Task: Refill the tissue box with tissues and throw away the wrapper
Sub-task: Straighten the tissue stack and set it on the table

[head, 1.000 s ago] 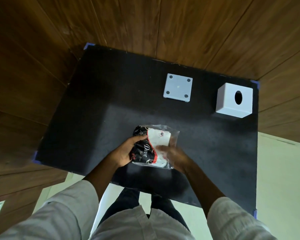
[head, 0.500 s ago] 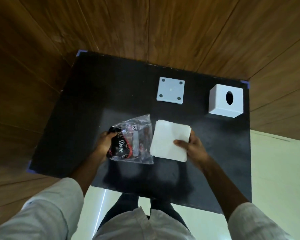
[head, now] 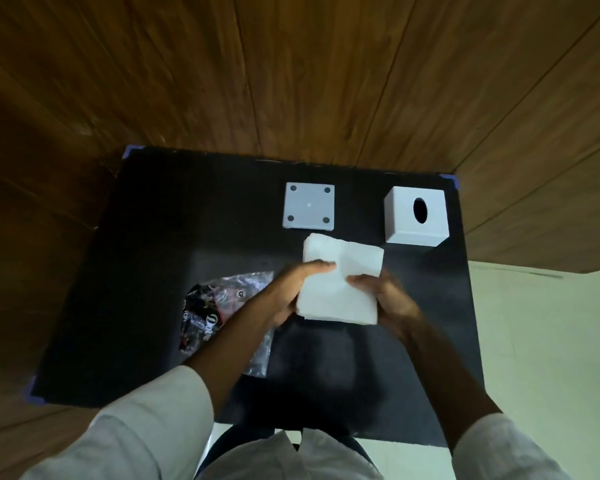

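A white stack of tissues (head: 343,282) is held above the black table (head: 160,265) by both hands. My left hand (head: 295,289) grips its left edge with fingers laid over the top. My right hand (head: 385,296) grips its right edge. The emptied plastic wrapper (head: 215,310), clear with black and red print, lies flat on the table to the left, partly under my left forearm. The white tissue box cover (head: 416,216) with an oval slot stands at the back right. Its flat white base plate (head: 309,206) lies to the left of the cover.
Wooden panel walls rise behind and to the left of the table. Blue tape marks the table's corners (head: 456,180). A pale floor (head: 534,341) shows to the right of the table. My dark trousers and light sleeves fill the bottom of the view.
My right hand pulled the tissue stack out of the wrapper. My left hand let go of the wrapper, which now lies on the table, and took hold of the stack too.
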